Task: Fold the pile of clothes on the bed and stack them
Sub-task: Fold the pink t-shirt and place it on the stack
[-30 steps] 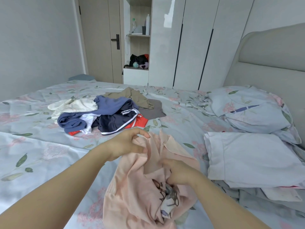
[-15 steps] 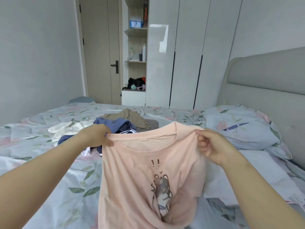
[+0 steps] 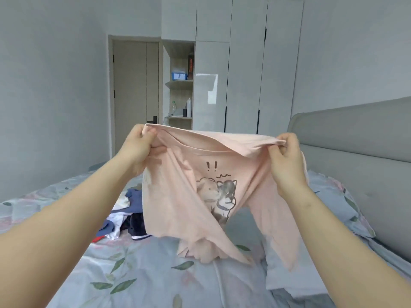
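your left hand (image 3: 137,147) and your right hand (image 3: 287,156) each pinch a top corner of the pink shirt (image 3: 178,201), fingers curled tight. it hangs up over the bed (image 3: 133,274), near the pile of clothes (image 3: 124,216).

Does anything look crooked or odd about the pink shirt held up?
Yes. The pink shirt hangs twisted between the left hand and right hand: a diagonal fold crosses its cartoon print and the hem droops unevenly.
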